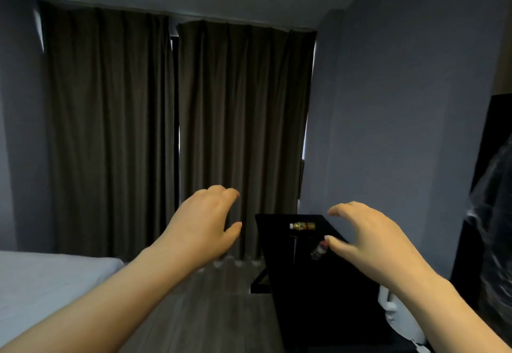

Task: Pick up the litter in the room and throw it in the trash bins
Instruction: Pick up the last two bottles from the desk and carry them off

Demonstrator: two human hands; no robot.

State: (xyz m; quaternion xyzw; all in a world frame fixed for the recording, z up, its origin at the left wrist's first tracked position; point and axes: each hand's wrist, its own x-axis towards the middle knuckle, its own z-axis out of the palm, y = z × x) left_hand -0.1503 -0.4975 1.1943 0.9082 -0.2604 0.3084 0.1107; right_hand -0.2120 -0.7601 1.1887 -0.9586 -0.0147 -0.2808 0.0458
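**Two bottles lying on black table; both hands empty**

Far left: corner of a bed [41,283] with a pale sheet, and closed dark curtains [110,131] behind it. The left hand [205,225] is raised in front of the curtains, fingers loosely curved and spread, holding nothing.

To its right a black table [313,291] stands against the wall, with two items of litter on top. The farther one, a yellow-label bottle [302,226] with a white cap, lies on its side, cap to the left. The nearer bottle [320,250], dark with a red-and-white end, is blurred. It also lies down, just at the tip of the right thumb in this view, but contact cannot be confirmed.

The right hand [368,239] hovers over the table, fingers arched and apart, nothing in it. Lower right: an unidentified white object [396,314].

Assessment: both bottles appear to be thin plastic, so light, smooth and liable to roll on the flat top. The recommended hold is across the middle of the body, thumb opposite fingers, one bottle per hand. No bin is in view
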